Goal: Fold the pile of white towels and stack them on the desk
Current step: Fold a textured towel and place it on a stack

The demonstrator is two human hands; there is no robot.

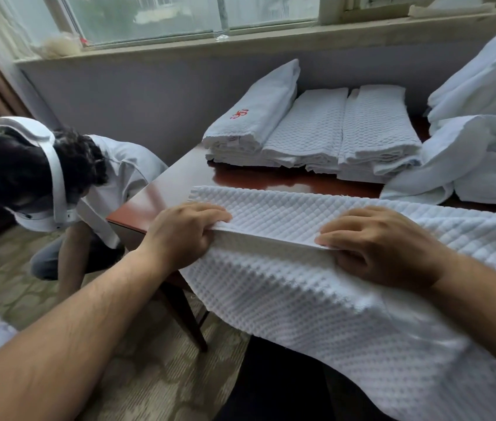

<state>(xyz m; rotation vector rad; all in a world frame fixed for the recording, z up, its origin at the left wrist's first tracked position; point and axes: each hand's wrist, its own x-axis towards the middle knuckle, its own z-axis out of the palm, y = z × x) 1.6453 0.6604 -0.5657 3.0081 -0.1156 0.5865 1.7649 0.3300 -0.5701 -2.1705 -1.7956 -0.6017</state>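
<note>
We see a white waffle towel (pixel 301 299) draped over the desk's (pixel 179 177) near edge, a fold raised along it. Three folded stacks (pixel 310 132) sit side by side behind; an unfolded pile (pixel 483 153) lies right.

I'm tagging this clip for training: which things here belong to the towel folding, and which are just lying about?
Part of the job: waffle towel, pinched along its fold by the left hand and right hand; folded stacks; unfolded pile; desk.

Just there: crouching person beside the desk; cloth on the windowsill; carpet.
</note>
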